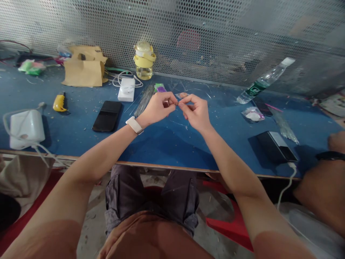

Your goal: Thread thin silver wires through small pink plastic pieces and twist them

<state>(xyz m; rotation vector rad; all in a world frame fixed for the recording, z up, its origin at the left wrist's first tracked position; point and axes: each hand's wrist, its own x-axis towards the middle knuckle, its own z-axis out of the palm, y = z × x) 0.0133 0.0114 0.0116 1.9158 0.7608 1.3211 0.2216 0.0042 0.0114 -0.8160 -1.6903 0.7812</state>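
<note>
Above the middle of the blue table (167, 144), my left hand (159, 108) and my right hand (196, 110) meet fingertip to fingertip. Each is closed in a pinch around something too small to make out. A white band circles my left wrist. Just left of that hand lies a bundle of thin grey wire-like strands (145, 98). Behind the hands are a small green and purple packet (160, 87) and a little clear bag (181, 95) with brownish contents, partly hidden by my fingers.
Leftward lie a black phone (107, 116), white box (126, 90), yellow cutter (59, 103) and white adapter (27, 128). A yellow-lidded bottle (144, 60) stands behind. Rightward are a tilted water bottle (265, 81), black power bank (277, 146) and another person's arm (320, 190). A perforated metal panel (172, 39) backs the table.
</note>
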